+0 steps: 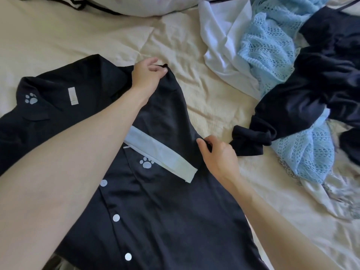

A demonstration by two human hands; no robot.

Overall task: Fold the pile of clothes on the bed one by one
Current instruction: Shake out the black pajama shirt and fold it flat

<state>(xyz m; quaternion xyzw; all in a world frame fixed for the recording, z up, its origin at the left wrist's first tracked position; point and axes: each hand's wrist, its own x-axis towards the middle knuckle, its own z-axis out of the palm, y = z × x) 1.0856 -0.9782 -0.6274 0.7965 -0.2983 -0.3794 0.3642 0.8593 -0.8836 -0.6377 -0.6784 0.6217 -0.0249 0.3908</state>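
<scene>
A dark navy button-up shirt (155, 211) lay spread on the cream bed (214, 106), front side up, reaching from the near edge toward the middle. Three pale round buttons (116, 218) ran up its placket, a pale paw print (146, 162) sat on the chest, and a light blue band (159, 152) crossed the fabric at an angle just above the print.

The right hand (218, 154) reached in from the near right side and pinched the shirt's right-hand edge between thumb and curled fingers, next to the end of the blue band. The left arm stretched across the shirt from the near left corner; the left hand (148, 75) gripped a bunched corner of the dark cloth farther up, thumb and fingertips closed on it, lifting it a little off the bed.

To the left of that hand lay the collar part of the shirt (64, 90), with a white label (73, 96) and a second paw print (31, 98).

Along the right side of the bed lay the unfolded pile: a dark navy garment (303, 98) with a rolled cuff near the right hand but apart from it, a light blue openwork knit (268, 47) beneath and behind it, and a white garment (224, 47) at the pile's left side. At the far edge rested a pale pillow (140, 4) with dark trim.
</scene>
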